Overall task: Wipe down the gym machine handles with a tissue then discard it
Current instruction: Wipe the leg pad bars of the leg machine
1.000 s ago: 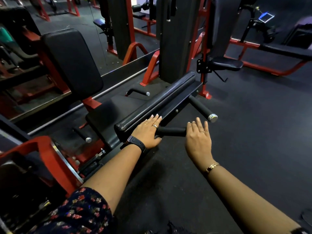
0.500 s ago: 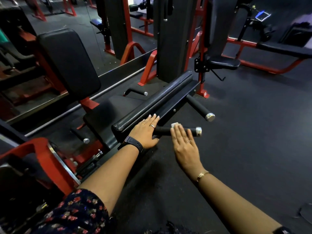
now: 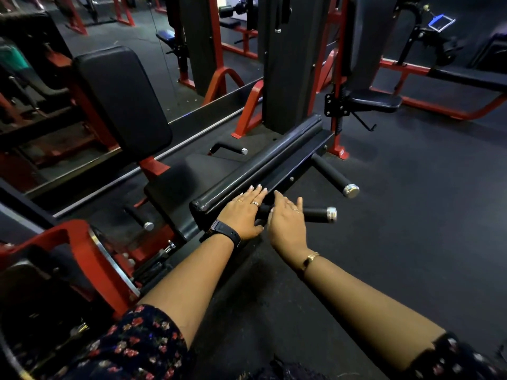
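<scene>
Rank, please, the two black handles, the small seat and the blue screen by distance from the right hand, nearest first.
1. Near handle, under the right hand.
2. Far handle, just beyond, to the right.
3. Small seat, further back, right.
4. Blue screen, top right, far back.

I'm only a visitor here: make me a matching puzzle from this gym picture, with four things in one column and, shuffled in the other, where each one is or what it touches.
Things:
1. left hand
2. right hand
3. far handle
4. backrest

Places:
A. touched by neither hand
B. lies over the near handle
C. tilted, well to the left of both hands
D. rests on the end of the long black pad

Pairs: 1-D, 2-B, 3-A, 4-C.
</scene>
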Action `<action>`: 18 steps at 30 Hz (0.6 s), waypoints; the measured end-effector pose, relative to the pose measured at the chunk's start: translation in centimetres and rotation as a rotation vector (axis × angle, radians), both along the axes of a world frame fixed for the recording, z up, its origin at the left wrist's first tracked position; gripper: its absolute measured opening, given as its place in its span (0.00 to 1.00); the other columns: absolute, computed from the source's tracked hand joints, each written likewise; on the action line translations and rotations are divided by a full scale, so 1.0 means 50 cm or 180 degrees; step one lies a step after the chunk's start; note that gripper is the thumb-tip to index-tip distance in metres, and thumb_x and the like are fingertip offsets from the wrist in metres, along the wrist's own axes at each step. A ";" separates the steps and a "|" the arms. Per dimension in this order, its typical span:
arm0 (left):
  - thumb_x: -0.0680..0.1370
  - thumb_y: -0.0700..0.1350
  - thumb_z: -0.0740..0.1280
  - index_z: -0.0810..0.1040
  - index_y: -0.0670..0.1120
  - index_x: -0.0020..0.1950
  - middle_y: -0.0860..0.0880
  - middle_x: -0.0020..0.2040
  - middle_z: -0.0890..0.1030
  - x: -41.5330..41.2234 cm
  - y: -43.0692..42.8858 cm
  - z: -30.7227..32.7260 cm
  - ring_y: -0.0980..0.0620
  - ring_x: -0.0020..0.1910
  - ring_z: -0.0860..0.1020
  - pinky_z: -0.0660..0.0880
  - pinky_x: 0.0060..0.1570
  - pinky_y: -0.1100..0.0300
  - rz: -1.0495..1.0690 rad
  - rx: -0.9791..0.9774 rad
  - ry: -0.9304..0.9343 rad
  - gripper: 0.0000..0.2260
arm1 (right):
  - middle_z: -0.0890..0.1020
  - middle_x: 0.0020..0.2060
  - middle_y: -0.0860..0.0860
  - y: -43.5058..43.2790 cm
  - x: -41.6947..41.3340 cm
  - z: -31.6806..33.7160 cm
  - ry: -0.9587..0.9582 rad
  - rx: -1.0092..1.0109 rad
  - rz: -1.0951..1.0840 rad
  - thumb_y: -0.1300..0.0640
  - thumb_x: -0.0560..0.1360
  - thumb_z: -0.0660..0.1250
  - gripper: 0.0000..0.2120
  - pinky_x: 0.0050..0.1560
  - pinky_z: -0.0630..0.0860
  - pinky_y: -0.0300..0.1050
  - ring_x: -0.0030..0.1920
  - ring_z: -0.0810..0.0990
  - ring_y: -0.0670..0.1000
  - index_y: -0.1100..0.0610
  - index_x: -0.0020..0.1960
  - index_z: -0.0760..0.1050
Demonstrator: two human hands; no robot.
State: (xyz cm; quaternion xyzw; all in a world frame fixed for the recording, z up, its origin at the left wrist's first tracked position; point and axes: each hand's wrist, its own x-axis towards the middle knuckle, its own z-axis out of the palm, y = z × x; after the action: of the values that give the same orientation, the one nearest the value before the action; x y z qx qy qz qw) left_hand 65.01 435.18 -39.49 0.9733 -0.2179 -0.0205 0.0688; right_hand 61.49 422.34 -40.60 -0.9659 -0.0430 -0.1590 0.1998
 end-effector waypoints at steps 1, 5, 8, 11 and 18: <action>0.77 0.51 0.65 0.46 0.48 0.80 0.49 0.80 0.48 0.000 0.000 0.000 0.52 0.79 0.47 0.46 0.75 0.59 0.0006 -0.0029 -0.0015 0.38 | 0.78 0.60 0.61 0.012 0.003 -0.004 0.0078 0.0131 0.0059 0.63 0.77 0.59 0.22 0.74 0.51 0.57 0.65 0.73 0.59 0.66 0.70 0.66; 0.76 0.49 0.66 0.47 0.48 0.80 0.49 0.80 0.48 0.001 0.001 0.001 0.52 0.79 0.47 0.45 0.75 0.59 -0.0018 -0.0044 -0.0018 0.39 | 0.70 0.68 0.63 -0.017 -0.031 -0.051 -0.0181 -0.0360 0.0706 0.63 0.77 0.55 0.23 0.76 0.51 0.55 0.72 0.66 0.59 0.66 0.72 0.63; 0.76 0.53 0.67 0.46 0.48 0.80 0.49 0.80 0.48 0.003 0.002 0.000 0.52 0.79 0.47 0.45 0.75 0.59 -0.0039 -0.0028 -0.0031 0.40 | 0.64 0.73 0.58 -0.055 -0.102 -0.100 -0.0203 0.0225 0.0895 0.61 0.78 0.52 0.26 0.76 0.49 0.53 0.76 0.58 0.54 0.63 0.76 0.57; 0.75 0.55 0.67 0.45 0.48 0.80 0.49 0.80 0.47 0.006 0.003 -0.002 0.52 0.79 0.47 0.46 0.76 0.58 -0.0066 0.0015 -0.0013 0.42 | 0.72 0.67 0.56 -0.040 -0.146 -0.100 0.0574 0.2377 -0.0666 0.62 0.79 0.53 0.23 0.67 0.66 0.47 0.68 0.70 0.59 0.57 0.75 0.62; 0.76 0.54 0.66 0.45 0.47 0.80 0.49 0.80 0.47 0.004 0.002 -0.002 0.52 0.79 0.47 0.46 0.75 0.58 -0.0058 0.0056 -0.0039 0.41 | 0.79 0.45 0.58 -0.003 -0.016 -0.019 0.1778 0.6263 -0.1767 0.68 0.78 0.57 0.08 0.41 0.77 0.44 0.46 0.80 0.54 0.64 0.53 0.73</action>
State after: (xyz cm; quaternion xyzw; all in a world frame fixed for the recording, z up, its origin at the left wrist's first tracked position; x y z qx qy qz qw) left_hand 65.21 435.27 -39.58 0.9720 -0.2270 -0.0171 0.0586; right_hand 60.67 422.20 -41.54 -0.3570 0.3743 0.0638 0.8534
